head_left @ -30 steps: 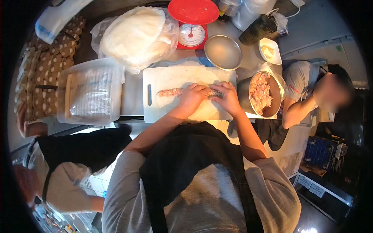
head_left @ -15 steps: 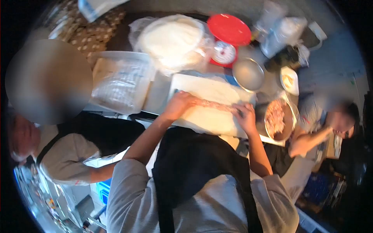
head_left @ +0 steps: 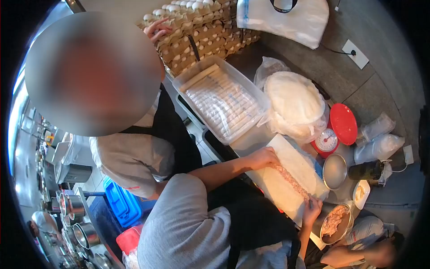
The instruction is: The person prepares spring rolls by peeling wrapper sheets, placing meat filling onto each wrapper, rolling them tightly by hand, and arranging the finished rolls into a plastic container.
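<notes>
A long strip of minced meat (head_left: 290, 180) lies on a pale sheet (head_left: 280, 197) over a white board (head_left: 280, 145). My left hand (head_left: 263, 158) is at the strip's far end, its fingers curled down onto the meat. At the near end, my right hand (head_left: 312, 210) has its fingers drawn together around the tip of the strip. Beside my right hand stands a metal bowl (head_left: 348, 229) with more minced meat (head_left: 332, 220) in it.
Past the board are a stack of round pale wrappers (head_left: 293, 98) in plastic, a red scale (head_left: 326, 141) and an empty metal bowl (head_left: 335, 171). A plastic tub (head_left: 224, 134) of wrapped rolls stands left, near egg trays (head_left: 201, 40). Co-workers (head_left: 134, 157) stand on both sides.
The view has swung left, so the board now appears lower right and tilted. Both hands stay at the two ends of the meat strip. A co-worker's hand now shows at the egg trays.
</notes>
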Demonstrator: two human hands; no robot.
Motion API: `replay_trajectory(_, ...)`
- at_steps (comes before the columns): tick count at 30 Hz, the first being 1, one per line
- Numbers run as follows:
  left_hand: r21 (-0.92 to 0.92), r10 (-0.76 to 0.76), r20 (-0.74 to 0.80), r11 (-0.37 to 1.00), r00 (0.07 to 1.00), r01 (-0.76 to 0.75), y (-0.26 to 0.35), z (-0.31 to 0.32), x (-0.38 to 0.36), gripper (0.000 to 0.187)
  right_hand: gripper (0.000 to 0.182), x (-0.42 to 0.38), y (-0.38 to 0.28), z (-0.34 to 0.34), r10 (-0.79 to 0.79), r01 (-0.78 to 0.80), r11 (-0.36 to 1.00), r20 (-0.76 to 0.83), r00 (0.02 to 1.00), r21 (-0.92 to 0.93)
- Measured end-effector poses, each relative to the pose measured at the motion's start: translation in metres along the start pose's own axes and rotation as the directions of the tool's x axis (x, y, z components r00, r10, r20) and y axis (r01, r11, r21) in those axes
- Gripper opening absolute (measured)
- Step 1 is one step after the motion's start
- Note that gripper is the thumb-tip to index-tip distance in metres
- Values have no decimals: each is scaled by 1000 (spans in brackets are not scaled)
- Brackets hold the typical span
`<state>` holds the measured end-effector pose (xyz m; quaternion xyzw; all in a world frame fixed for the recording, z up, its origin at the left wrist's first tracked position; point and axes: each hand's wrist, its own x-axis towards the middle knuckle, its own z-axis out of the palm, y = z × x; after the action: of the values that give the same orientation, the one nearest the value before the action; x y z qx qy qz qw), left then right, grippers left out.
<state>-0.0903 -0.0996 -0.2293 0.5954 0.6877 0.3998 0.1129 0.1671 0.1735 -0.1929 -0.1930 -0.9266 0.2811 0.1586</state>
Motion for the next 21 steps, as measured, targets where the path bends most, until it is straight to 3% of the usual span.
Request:
replay_trajectory(2, -2, 16, -1, 1000, 1000, -16, -6, 7, 1, 59, 46, -3, 5, 2, 60, -59, 998, 13, 998, -17)
replay_trajectory(5, -2, -84, -71, 996, 994, 84, 21, -13, -1, 56, 52, -4, -17, -11, 49, -52, 997, 36, 998, 64)
replay_trajectory(7, 105, 38, -182, 994, 983, -19, 14, -8, -9, 58, 53, -10, -39, -19, -84, 82, 996, -74, 994, -36)
replay_trajectory(8, 87, -13, -200, 996, 980, 31, 12, -6, -13, 60, 58, -18, -39, -20, -178, 173, 981, -56, 982, -82)
replay_trajectory(10, 73, -54, -239, 995, 970, 74, 13, -7, -18, 63, 63, -31, -59, -24, -274, 283, 956, 109, 955, -76)
replay_trajectory(11, 43, -111, -219, 991, 969, 123, 15, -9, -19, 60, 67, -38, -60, -23, -228, 260, 962, 276, 934, -87)
replay_trajectory(12, 55, -136, -208, 987, 969, 151, 23, -14, -17, 56, 68, -43, -65, -19, -226, 268, 960, 334, 915, -84)
replay_trajectory(13, 65, -184, -201, 978, 962, 201, 32, -20, -13, 52, 60, -45, -72, -17, -218, 271, 958, 367, 904, -99)
replay_trajectory(15, 81, -159, -284, 979, 946, 189, 44, -24, -8, 50, 38, -50, -57, 2, -318, 341, 937, 215, 923, -77)
replay_trajectory(17, 109, -174, -284, 971, 943, 212, 53, -26, -4, 45, 25, -44, -64, 2, -367, 379, 925, 187, 911, -33)
replay_trajectory(20, 183, -191, -288, 951, 938, 249, 68, -26, 1, 43, 15, -30, -54, 5, -343, 348, 937, 117, 932, -33)
replay_trajectory(21, 203, -123, -311, 960, 942, 192, 70, -22, 1, 42, 13, -19, -53, 6, -322, 327, 943, 79, 943, -59)
